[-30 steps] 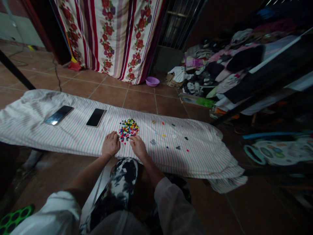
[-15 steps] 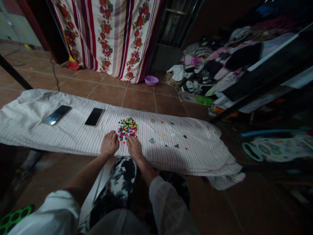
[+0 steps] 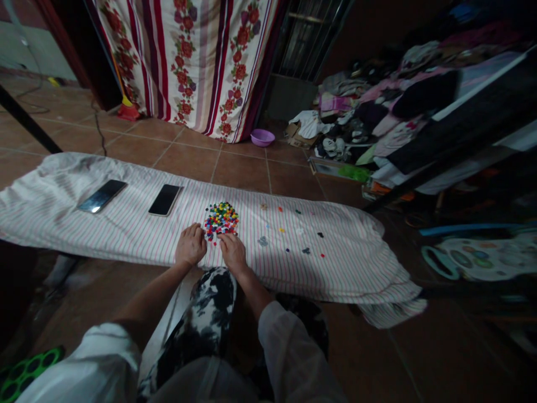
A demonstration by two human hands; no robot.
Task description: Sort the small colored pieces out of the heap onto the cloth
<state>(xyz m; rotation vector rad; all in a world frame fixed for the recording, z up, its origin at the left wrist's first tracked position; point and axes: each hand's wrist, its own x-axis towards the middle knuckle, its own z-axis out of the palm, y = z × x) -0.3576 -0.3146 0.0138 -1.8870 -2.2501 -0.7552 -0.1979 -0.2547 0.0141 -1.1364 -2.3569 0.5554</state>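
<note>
A pile of small multicoloured beads lies on the striped cloth in front of me. My left hand rests palm down at the pile's left near edge, its fingers loosely bent and not wrapped round anything visible. At the near edge of the pile is my right hand, fingers drawn together and pointing into the beads. Whatever its fingertips hold is too small to make out. To the right, small groups sorted by colour lie apart, among them grey beads, yellow beads and a red bead.
Two phones, a dark phone and another phone, lie on the cloth to the left. Beyond, a purple basin stands on the tiled floor by a floral curtain. Clothes are heaped at the right.
The whole view has shifted slightly, so things appear a little further right. Both hands stay at the bead pile; the right fingers look slightly more drawn in.
</note>
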